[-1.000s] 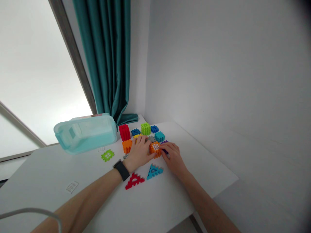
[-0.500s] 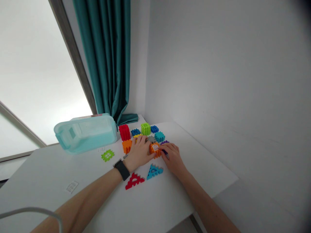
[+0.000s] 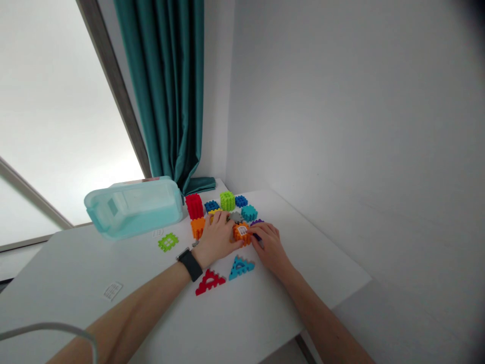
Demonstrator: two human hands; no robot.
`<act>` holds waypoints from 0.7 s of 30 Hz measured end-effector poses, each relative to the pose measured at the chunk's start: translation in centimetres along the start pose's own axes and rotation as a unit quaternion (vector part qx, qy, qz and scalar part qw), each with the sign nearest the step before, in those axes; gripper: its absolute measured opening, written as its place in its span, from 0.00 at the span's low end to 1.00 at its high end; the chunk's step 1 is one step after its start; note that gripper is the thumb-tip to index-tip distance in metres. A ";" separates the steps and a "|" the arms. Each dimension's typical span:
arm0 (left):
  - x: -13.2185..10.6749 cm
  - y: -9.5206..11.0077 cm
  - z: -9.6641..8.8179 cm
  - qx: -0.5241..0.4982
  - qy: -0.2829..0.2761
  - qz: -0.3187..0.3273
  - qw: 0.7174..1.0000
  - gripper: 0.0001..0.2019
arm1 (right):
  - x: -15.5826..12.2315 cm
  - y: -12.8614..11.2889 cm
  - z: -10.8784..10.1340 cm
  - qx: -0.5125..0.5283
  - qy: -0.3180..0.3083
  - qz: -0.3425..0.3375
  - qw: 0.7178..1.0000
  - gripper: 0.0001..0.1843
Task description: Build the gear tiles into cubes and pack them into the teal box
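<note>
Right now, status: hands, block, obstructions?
Left hand, right hand against orange waffle block. Blue triangular block close by, not touching it.

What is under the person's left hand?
The left hand hides whatever lies beneath its palm. Only a yellow toy block piece shows at its fingers, partly covered by them.

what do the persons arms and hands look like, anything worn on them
Both arms are bare, with no sleeves in view, and the left hand and right hand wear no gloves. The left wrist wears a black strap watch. Nothing is visible on the right forearm. A thin pale cable curves across the lower left corner of the view.
</note>
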State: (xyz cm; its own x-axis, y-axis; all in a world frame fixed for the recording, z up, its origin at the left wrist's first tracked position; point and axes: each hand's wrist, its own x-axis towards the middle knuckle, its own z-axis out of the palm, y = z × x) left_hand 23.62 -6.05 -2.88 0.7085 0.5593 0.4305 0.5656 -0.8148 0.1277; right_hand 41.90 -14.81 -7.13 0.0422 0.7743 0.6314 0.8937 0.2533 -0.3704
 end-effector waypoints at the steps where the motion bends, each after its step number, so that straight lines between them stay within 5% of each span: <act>1: 0.0 0.0 -0.1 0.002 -0.001 -0.002 1.000 0.20 | 0.0 0.0 0.0 0.002 0.003 0.003 1.000 0.10; 10: -0.6 -0.2 -2.0 0.021 -0.012 -0.019 1.000 0.19 | 0.5 -0.7 -0.5 0.006 0.031 -0.013 0.999 0.10; 21: -4.2 -1.9 -5.3 0.048 -0.006 -0.031 0.998 0.15 | 2.3 -5.5 0.9 0.001 0.010 -0.087 0.996 0.11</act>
State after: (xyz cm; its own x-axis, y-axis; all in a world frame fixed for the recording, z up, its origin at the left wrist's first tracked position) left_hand 17.29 -7.69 -0.17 0.6749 0.6109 0.4140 0.6465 -0.7599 0.0674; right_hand 36.68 -13.89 -4.20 -0.1054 0.7068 0.6995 0.8875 0.3842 -0.2546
